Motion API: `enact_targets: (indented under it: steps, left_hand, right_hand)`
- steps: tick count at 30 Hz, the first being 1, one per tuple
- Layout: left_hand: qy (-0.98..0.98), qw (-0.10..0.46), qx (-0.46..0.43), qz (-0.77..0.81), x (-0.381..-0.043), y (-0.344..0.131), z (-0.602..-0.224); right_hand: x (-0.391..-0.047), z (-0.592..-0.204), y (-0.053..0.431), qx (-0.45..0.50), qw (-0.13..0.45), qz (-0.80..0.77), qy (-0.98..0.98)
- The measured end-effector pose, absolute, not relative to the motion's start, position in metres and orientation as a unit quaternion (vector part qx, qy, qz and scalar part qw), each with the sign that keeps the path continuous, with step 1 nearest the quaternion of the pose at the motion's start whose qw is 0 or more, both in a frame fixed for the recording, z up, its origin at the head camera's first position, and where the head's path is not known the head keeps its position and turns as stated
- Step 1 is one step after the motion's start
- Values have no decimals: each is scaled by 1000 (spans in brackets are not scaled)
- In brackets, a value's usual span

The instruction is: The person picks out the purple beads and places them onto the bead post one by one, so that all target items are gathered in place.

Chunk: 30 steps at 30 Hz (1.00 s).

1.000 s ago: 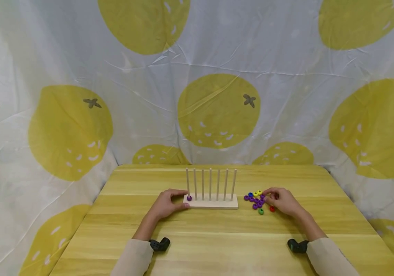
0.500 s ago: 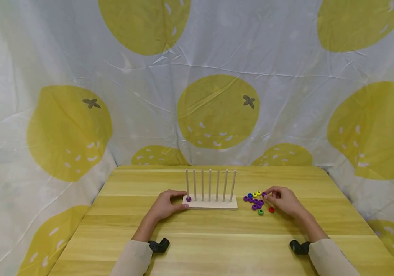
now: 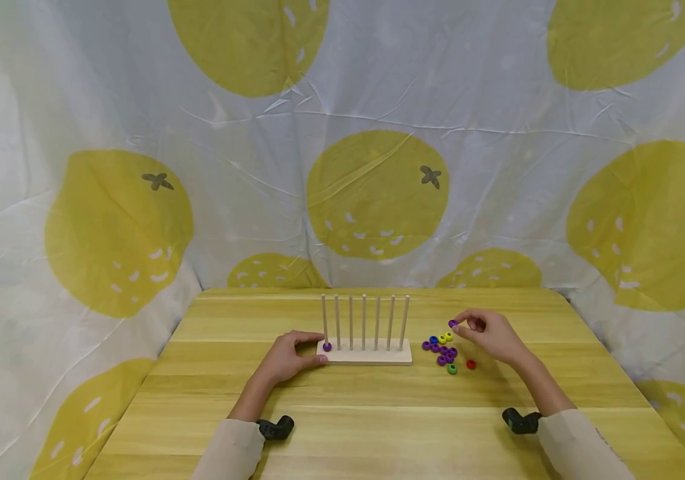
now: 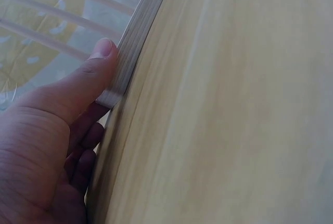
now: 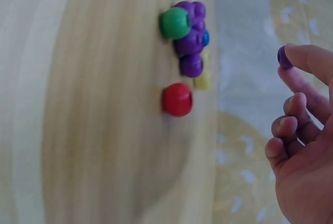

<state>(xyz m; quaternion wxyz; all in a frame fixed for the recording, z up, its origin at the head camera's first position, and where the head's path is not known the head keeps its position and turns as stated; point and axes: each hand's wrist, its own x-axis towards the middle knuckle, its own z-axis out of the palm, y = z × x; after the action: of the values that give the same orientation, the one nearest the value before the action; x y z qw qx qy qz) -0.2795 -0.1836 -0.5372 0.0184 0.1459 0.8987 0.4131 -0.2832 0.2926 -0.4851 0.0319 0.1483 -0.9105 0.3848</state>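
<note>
No legible text, label, brand, number or sign in any view. Checked: the lemon-print backdrop cloth (image 3: 378, 193) carries only printed fruit shapes; the wooden peg rack (image 3: 365, 353), the beads (image 3: 441, 350) and the tabletop (image 3: 378, 413) are unmarked; the black wrist-worn camera mounts (image 3: 276, 427) show no readable marking at this size. Both wrist views are too blurred for any fine print.
</note>
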Motion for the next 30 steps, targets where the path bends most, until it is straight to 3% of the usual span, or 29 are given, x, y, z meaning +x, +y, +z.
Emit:
enact_targets:
  steps: [30]
  left_hand:
    - [892, 23, 154, 424, -278, -184, -537]
  right_hand:
    - [-283, -400, 219, 196, 43, 417, -887]
